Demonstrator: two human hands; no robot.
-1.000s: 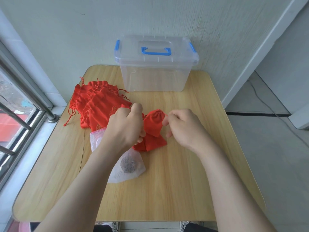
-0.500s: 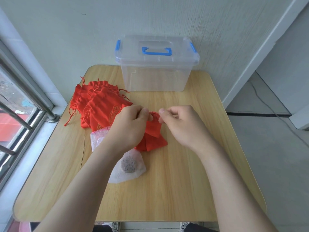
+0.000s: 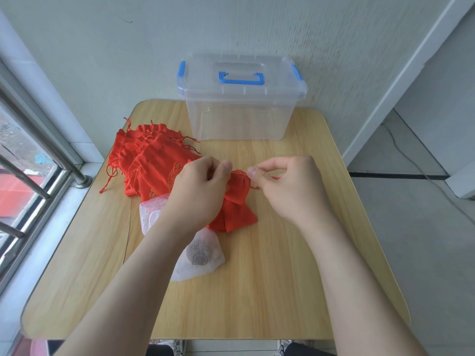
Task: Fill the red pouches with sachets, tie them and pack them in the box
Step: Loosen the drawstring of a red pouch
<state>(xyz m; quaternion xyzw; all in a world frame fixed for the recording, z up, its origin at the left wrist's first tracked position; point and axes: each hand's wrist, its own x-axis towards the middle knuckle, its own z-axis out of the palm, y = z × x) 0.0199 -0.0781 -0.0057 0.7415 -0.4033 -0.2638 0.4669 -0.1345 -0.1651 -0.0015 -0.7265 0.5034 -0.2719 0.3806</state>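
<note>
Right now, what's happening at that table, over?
Left hand and right hand pinch the red pouch at its drawstring neck. Box empty, lid on. Spare pouches and sachets lie left; nothing blocks.

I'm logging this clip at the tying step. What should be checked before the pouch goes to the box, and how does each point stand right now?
1. Neck gathered: ok. The red pouch is bunched at its top between both hands.
2. Left-hand grip pinches the pouch's neck: ok.
3. Right-hand grip pinches the drawstring: ok.
4. Knot finished: cannot tell, the fingers hide it.
5. Sachet inside the pouch: cannot tell. One sachet lies on the table under the left forearm.
6. Box ready to receive: not ok, its lid is on.
</note>
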